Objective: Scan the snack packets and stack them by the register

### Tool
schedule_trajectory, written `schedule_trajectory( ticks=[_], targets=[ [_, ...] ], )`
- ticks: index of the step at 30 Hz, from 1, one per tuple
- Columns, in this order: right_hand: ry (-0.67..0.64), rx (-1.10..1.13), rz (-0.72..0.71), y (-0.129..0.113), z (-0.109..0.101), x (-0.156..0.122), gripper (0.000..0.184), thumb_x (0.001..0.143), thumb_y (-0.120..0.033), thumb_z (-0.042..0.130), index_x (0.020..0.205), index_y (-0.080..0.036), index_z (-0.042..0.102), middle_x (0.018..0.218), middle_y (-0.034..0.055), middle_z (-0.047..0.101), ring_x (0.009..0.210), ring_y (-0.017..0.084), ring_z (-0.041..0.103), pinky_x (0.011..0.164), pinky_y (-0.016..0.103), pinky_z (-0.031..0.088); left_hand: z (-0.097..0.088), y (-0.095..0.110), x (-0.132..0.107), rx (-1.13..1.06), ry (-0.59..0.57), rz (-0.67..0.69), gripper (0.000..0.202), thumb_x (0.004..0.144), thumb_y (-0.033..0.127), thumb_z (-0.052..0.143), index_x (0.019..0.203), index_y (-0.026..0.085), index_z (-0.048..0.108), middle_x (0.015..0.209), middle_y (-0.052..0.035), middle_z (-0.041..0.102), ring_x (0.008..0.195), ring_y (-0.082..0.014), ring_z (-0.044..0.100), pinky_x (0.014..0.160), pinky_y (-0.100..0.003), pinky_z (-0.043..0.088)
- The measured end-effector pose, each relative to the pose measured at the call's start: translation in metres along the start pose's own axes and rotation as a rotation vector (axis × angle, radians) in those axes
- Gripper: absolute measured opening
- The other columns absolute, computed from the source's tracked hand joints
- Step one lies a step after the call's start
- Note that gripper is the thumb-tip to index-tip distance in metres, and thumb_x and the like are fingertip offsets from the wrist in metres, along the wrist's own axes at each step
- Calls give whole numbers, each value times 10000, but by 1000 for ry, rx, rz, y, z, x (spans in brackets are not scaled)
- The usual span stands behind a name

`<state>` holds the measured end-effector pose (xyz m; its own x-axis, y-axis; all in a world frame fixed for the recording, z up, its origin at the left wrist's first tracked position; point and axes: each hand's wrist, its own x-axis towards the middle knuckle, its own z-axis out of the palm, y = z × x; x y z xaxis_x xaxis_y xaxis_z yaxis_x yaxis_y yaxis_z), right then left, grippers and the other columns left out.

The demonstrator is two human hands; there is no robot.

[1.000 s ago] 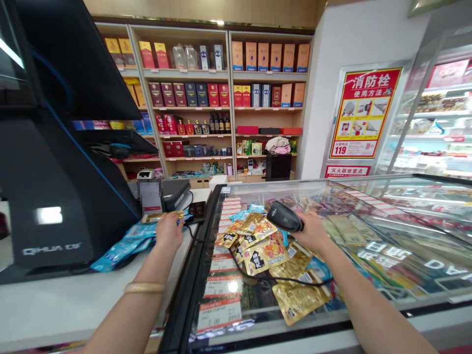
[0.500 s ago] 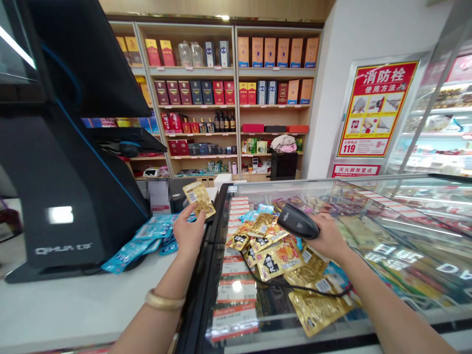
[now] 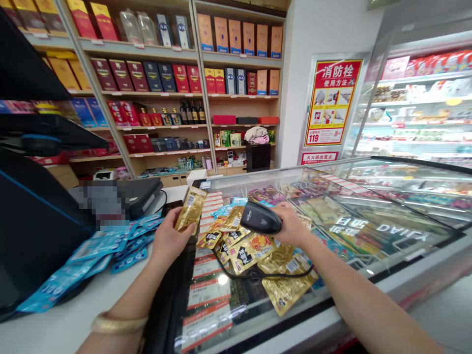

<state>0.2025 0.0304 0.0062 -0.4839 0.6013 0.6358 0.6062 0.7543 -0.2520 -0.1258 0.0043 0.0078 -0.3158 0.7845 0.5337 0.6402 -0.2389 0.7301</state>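
My left hand grips a gold snack packet, held upright with its barcode label at the top. My right hand is closed round a black handheld barcode scanner, whose head points left toward that packet from a short distance. The scanner's black cable trails across a heap of gold packets lying on the glass lid of a chest freezer. A gold bangle sits on my left wrist.
Blue packets are spread on the white counter beside a black checkout terminal. Price labels line the freezer's left edge. Shelves of boxed bottles fill the back wall; a red poster and a chiller stand at right.
My left hand picked a gold packet off the counter and lifted it toward the scanner. My right hand brought the scanner left, closer to it. The view swung left and nearer.
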Motion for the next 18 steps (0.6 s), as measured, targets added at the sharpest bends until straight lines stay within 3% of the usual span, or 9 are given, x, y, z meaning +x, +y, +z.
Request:
schedule_trajectory(
  ticks=[2,6,18],
  targets=[
    [-23,15,7,-1,1,1,166,722,-353,659,806,-212,632,758,3,695,728,166,594,766,301,305,1,1,-1,106,-73,11,375,590,318,699,940,221,605,846,-30,701,752,-227,655,694,-308,509],
    [-48,30,10,-2,4,2,198,715,-333,664,874,-215,645,775,-9,707,743,163,608,780,300,289,3,5,-2,179,-163,36,306,591,356,681,866,237,620,775,-11,704,674,-216,636,651,-295,494],
    [-41,23,16,-3,3,2,153,700,-328,652,785,-209,608,721,-18,678,701,151,588,754,287,295,3,5,0,175,-137,29,323,548,399,696,822,244,623,758,-13,715,645,-218,624,634,-298,482]
  ],
)
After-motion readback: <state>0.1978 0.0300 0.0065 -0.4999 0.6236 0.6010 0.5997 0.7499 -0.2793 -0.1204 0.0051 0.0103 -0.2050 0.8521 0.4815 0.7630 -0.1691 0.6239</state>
